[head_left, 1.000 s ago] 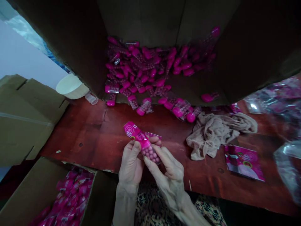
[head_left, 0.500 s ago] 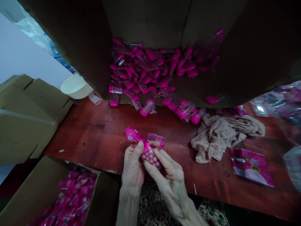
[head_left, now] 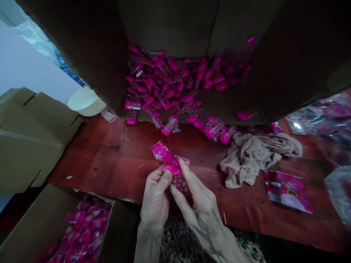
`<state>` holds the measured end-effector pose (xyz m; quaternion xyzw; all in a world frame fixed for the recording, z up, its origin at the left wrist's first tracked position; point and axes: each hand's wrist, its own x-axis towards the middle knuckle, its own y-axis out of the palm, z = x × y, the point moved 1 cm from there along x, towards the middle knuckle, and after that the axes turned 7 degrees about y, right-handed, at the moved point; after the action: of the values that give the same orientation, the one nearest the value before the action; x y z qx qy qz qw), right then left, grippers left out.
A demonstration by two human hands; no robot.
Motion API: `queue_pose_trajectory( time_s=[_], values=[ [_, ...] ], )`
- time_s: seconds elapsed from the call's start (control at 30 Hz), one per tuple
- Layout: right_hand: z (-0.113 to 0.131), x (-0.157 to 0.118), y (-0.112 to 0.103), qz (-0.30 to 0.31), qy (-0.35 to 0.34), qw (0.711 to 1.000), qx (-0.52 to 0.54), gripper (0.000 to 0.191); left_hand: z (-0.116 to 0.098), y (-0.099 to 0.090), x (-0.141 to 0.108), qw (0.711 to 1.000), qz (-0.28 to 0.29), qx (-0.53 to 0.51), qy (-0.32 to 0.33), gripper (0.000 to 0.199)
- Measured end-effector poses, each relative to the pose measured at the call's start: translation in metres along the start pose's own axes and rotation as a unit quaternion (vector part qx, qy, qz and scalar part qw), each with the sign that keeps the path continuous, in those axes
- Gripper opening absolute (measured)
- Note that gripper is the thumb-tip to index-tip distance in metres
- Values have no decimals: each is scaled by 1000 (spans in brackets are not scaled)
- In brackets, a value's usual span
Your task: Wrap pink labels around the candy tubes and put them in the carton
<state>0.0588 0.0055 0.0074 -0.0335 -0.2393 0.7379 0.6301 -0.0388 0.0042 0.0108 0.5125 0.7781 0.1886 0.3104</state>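
Observation:
A clear container of pink balls (head_left: 180, 183) with a pink cap is held between both hands over the red table's front part. My left hand (head_left: 157, 193) pinches it at the cap from the left, thumb on top. My right hand (head_left: 196, 201) grips its clear body from the right, thumb below and index finger along the upper side. A pink printed label (head_left: 161, 150) sticks out from the cap, towards the upper left. Behind the right fingertips lies another pink printed piece, mostly hidden.
A large carton (head_left: 170, 33) on its side holds many pink-capped containers (head_left: 164, 84). An open box of pink packets (head_left: 82, 233) stands lower left. On the red table (head_left: 115, 157) are a crumpled cloth (head_left: 246, 157), a pink packet (head_left: 287, 191) and a white bowl (head_left: 86, 102).
The label has swung up and to the right, and the pink cap now shows beside my left thumb. My right index finger has straightened upward. The view has shifted slightly.

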Motion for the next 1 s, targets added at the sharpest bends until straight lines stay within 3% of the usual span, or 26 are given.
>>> queue_pose_trajectory(
  time_s=[0.23,0.47,0.7,1.0],
  values=[
    [-7,-2,5,-58,-17,998,15,57,3,6,-3,998,-66,-20,-9,9],
    [-13,-7,15,-74,59,992,85,48,12,6,-2,996,-82,-17,0,15],
    [-16,-12,22,-47,146,980,126,43,16,1,-3,992,-111,32,39,9],
    [-14,-13,23,12,190,962,196,44,3,2,-3,992,-87,72,50,13]
  ],
)
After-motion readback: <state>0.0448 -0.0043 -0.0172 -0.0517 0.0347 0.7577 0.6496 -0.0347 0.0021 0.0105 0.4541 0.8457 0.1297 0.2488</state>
